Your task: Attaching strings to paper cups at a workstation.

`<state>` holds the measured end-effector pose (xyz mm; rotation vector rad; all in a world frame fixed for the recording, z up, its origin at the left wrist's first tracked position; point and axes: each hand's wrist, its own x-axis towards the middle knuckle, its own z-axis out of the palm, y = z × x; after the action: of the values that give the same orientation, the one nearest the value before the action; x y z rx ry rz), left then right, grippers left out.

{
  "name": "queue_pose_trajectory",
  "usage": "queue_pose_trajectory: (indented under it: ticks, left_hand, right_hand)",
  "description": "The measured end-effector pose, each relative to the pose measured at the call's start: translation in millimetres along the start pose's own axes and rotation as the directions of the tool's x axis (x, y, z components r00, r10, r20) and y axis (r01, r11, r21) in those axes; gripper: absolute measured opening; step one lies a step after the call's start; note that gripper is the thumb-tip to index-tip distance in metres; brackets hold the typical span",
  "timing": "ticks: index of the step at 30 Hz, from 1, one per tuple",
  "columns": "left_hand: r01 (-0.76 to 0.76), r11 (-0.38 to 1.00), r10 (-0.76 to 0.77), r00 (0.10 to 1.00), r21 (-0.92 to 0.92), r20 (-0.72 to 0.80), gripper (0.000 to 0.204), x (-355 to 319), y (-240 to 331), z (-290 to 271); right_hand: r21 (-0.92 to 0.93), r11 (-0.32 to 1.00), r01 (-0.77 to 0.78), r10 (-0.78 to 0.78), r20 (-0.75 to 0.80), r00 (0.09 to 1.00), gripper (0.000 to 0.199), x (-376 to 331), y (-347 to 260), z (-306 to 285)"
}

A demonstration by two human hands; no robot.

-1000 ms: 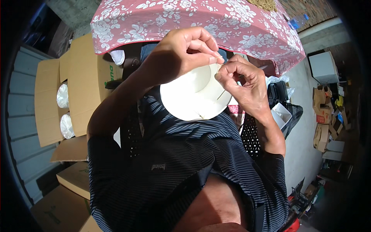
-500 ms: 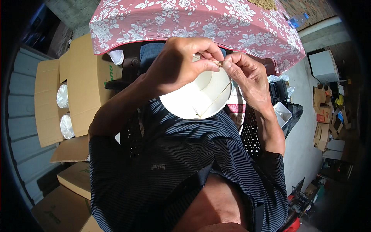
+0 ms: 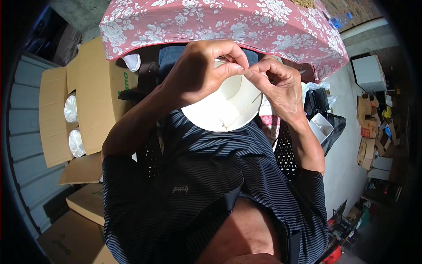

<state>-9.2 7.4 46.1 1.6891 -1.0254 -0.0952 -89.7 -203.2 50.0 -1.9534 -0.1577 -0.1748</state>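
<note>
Grip: the left hand point(image 3: 200, 72) and right hand point(image 3: 281, 88) were pinched closed, thumb to finger, their fingertips meeting above a white container point(image 3: 204, 115); we could not make out what, if anything, lay between them. We noted a thin strand point(image 3: 241, 113) slanting across the container's open mouth, from near the right hand down to the near rim. The container was at the lap, just beyond the striped shirt point(image 3: 211, 171). Beyond it hung a pink floral tablecloth point(image 3: 211, 35).
</note>
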Motion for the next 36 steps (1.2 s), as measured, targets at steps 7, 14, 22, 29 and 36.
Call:
queue_pose_trajectory:
  ticks: [7,14,22,29,36]
  left_hand:
    - [-0.005,0.999,0.008,0.998,0.049,-0.059,0.008,-2.9,0.1,4.1]
    - [-0.018,0.995,0.028,0.995,0.1,-0.1,0.009,-5.1,-2.1,7.7]
    - [0.118,0.992,-0.126,0.974,-0.053,-0.188,0.01,-3.4,3.8,10.2]
    - [0.02,0.986,0.007,0.987,0.166,-0.158,0.009,-7.5,1.7,6.6]
    - [-0.108,0.941,0.149,0.983,0.322,-0.104,0.008,-6.2,-1.1,7.1]
  right_hand:
    - [-0.065,0.998,0.024,-0.03,-0.089,0.996,0.007,-1.3,-4.7,11.3]
    - [-0.226,0.95,0.214,-0.241,-0.101,0.965,0.008,-0.7,-0.3,10.3]
    - [-0.257,0.928,0.269,-0.305,-0.112,0.946,0.009,0.9,4.0,13.6]
    - [-0.242,0.929,0.281,-0.312,-0.102,0.945,0.01,0.9,5.9,14.1]
    - [-0.252,0.934,0.253,-0.282,-0.084,0.956,0.009,1.6,5.6,13.1]
